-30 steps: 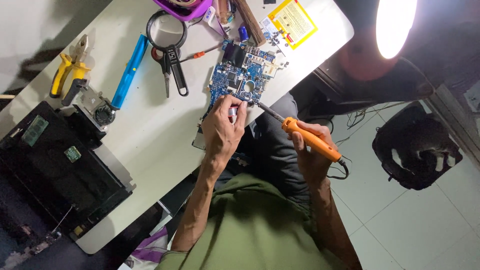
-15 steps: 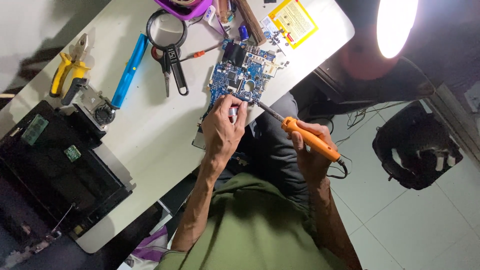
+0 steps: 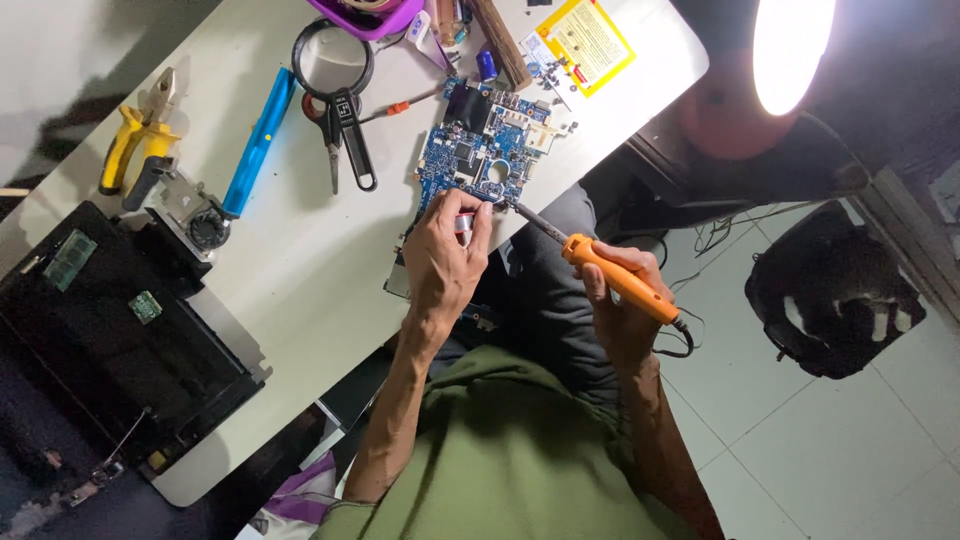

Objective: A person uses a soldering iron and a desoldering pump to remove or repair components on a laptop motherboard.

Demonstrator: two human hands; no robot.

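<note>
Right above the left hand (image 3: 447, 262) lies a blue circuit board (image 3: 478, 158) on the white table (image 3: 300, 270). That hand pinches a small silver thing, too small to tell what, at the board's near edge. Beside it, the right hand (image 3: 620, 310) is wrapped around an orange soldering iron (image 3: 615, 278), whose tip touches the board. Farther off past the left hand lie black scissors (image 3: 345, 140) and yellow pliers (image 3: 135, 140).

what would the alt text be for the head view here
A person's right hand holds an orange soldering iron with its tip at a blue circuit board on a white table, while the left hand pinches a small silvery item beside the tip. Scissors, yellow pliers and a magnifying glass lie nearby.
</note>
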